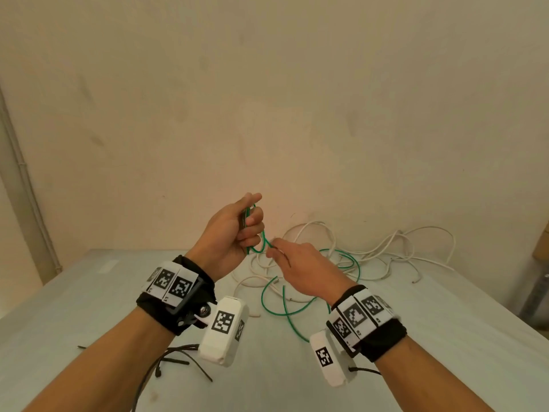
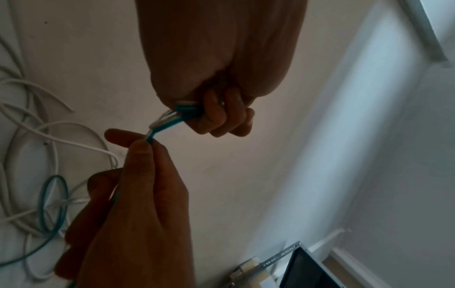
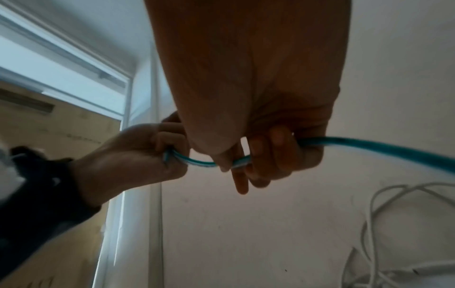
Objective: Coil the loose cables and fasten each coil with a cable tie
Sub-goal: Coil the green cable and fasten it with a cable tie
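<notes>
My left hand (image 1: 248,224) is raised above the grey table (image 1: 98,310), and its curled fingers grip a small bunch of loops of the green cable (image 1: 263,243). Just to its right, my right hand (image 1: 274,251) pinches the same green cable where it leaves the bunch. In the left wrist view the green cable (image 2: 167,122) runs tight from the left hand (image 2: 221,118) to the right hand (image 2: 144,145). The right wrist view shows the green cable (image 3: 369,148) passing through the right hand's (image 3: 246,162) fingers. The rest of the green cable lies in loose loops on the table.
A tangle of white cables (image 1: 368,253) lies at the back of the table against the wall, partly under the green loops. Several black cable ties (image 1: 175,361) lie at the front left, under my left forearm. A grey object (image 1: 537,295) stands off the table's right edge.
</notes>
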The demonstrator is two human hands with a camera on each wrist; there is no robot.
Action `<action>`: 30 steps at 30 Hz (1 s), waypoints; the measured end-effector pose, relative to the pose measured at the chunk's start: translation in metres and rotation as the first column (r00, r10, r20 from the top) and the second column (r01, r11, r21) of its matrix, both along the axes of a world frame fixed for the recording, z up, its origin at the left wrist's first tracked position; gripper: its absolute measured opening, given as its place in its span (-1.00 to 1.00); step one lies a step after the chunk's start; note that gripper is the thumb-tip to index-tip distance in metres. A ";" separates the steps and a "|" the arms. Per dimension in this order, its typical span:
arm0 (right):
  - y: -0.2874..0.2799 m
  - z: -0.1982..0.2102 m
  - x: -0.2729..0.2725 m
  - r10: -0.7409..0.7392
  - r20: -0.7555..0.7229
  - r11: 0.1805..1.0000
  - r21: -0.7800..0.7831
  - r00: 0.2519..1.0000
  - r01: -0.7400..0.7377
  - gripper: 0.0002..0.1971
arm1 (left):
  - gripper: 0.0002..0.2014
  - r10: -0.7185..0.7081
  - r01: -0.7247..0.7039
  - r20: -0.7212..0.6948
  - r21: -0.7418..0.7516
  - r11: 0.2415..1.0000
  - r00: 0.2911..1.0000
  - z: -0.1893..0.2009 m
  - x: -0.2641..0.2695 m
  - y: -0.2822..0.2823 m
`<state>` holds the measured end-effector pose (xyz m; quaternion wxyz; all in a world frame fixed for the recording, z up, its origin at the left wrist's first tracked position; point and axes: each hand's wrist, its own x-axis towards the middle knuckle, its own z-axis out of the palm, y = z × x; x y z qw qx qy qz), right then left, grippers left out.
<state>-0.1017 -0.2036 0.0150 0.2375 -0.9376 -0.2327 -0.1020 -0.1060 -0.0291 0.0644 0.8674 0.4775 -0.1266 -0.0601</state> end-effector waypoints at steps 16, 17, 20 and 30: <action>-0.006 0.036 -0.022 0.071 0.155 0.988 -0.147 0.985 -0.048 -0.82 | -0.73 -0.162 -0.311 0.513 0.710 0.631 0.843 -0.020 0.011 0.003; -0.007 0.037 -0.023 0.068 0.179 0.986 -0.159 0.982 -0.039 -0.80 | -0.73 -0.137 -0.321 0.520 0.691 0.648 0.843 -0.023 0.014 0.004; -0.008 0.039 -0.029 0.056 0.187 0.958 -0.288 0.981 0.000 -0.76 | -0.74 -0.034 -0.392 0.552 0.632 0.669 0.833 -0.023 0.016 0.004; -0.010 0.038 -0.030 0.150 -0.066 0.988 0.051 0.986 -0.147 -0.75 | -0.71 -0.029 -0.343 0.514 0.611 0.714 0.857 -0.010 -0.006 -0.004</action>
